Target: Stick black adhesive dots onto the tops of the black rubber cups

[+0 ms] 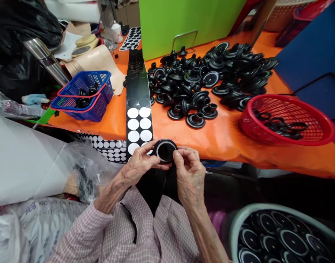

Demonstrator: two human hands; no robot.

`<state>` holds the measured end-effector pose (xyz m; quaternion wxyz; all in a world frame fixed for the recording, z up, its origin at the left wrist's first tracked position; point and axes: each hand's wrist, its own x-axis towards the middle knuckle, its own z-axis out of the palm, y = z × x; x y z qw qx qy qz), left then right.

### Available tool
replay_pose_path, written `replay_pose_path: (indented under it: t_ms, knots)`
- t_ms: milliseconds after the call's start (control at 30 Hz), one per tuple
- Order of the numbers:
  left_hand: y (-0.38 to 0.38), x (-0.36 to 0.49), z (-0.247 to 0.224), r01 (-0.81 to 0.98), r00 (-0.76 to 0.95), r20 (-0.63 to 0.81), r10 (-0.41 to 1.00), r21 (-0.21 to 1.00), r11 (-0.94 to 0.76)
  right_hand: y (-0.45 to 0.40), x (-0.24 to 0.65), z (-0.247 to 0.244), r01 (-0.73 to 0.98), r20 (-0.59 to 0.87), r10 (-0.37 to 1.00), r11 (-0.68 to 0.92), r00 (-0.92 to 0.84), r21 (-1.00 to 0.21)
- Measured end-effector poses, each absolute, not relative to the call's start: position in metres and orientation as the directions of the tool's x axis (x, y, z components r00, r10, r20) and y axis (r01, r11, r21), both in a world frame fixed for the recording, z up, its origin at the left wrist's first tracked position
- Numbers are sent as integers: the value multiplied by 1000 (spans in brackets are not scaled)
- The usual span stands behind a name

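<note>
My left hand (137, 164) and my right hand (189, 171) together pinch a round black rubber part (165, 150) with a pale ring around its dark face. Just left of it, a long black backing strip (139, 124) runs up the orange table (225, 142), carrying white round stickers near my left fingers. Farther along the strip, the stickers are gone and round outlines show. A heap of black rubber flanged parts (203, 80) lies beyond my hands. Finished-looking discs with pale rings fill a grey-rimmed tub (282, 237) at lower right.
A red basket (286, 120) holds black rubber rings at the table's right. A blue basket (83, 96) with black parts stands at left. A green board (189, 22) rises behind the heap. Plastic sheeting (27, 164) and bags crowd my left side.
</note>
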<state>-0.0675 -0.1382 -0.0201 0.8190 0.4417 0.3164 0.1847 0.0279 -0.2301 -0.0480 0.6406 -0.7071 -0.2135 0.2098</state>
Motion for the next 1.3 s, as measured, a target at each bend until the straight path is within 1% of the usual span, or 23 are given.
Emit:
replay_pose_path:
  t_ms: [133, 300, 433, 600, 667, 733, 800, 833, 900, 933, 967, 1033, 1133, 1200, 1267, 1300]
  knots:
    - [-137, -66, -22, -8, 713, -383, 587, 833, 554, -229, 28, -49, 64, -13, 570, -114, 821, -991]
    - [-137, -67, -25, 2, 694, -386, 608, 845, 534, -229, 26, -52, 144, 45, 571, -130, 820, -981]
    - [-137, -67, -26, 14, 685, -385, 619, 855, 518, -227, 23, -54, 245, 121, 565, -148, 816, -958]
    - [-137, -67, -31, 9, 664, -382, 643, 864, 504, -222, 18, -54, 441, 278, 553, -185, 786, -878]
    - [-138, -67, -32, -4, 650, -374, 662, 869, 495, -222, 16, -55, 465, 297, 556, -187, 776, -865]
    - [-138, -67, -32, -25, 637, -367, 677, 869, 495, -221, 17, -57, 407, 252, 539, -190, 804, -893]
    - [-136, -68, -31, -56, 643, -351, 680, 865, 499, -219, 23, -59, 235, 116, 519, -170, 847, -957]
    - [-134, -69, -30, -74, 652, -336, 680, 864, 498, -216, 28, -59, 115, 17, 545, -146, 838, -983]
    - [-125, -72, -27, -108, 667, -302, 681, 865, 489, -203, 39, -56, -75, -145, 701, -129, 698, -989]
    - [-118, -75, -24, -118, 669, -289, 684, 868, 483, -194, 44, -51, -123, -180, 779, -132, 601, -984]
    - [-109, -79, -21, -129, 661, -278, 697, 873, 470, -182, 48, -45, -144, -187, 839, -131, 511, -981]
    - [-88, -88, -9, -136, 612, -259, 748, 896, 422, -153, 48, -29, -157, -140, 906, -83, 400, -984]
    - [-45, -104, 21, -106, 497, -201, 844, 952, 289, -97, 32, -1, -195, -9, 949, 55, 315, -979]
    - [-14, -116, 46, -56, 416, -156, 896, 979, 196, -56, 14, 15, -215, 58, 952, 127, 300, -968]
    - [14, -130, 67, 80, 286, -139, 948, 989, 121, -17, -2, 25, -195, 89, 947, 155, 309, -968]
    - [25, -138, 73, 208, 185, -85, 979, 977, 46, 0, -8, 28, -174, 99, 941, 162, 323, -971]
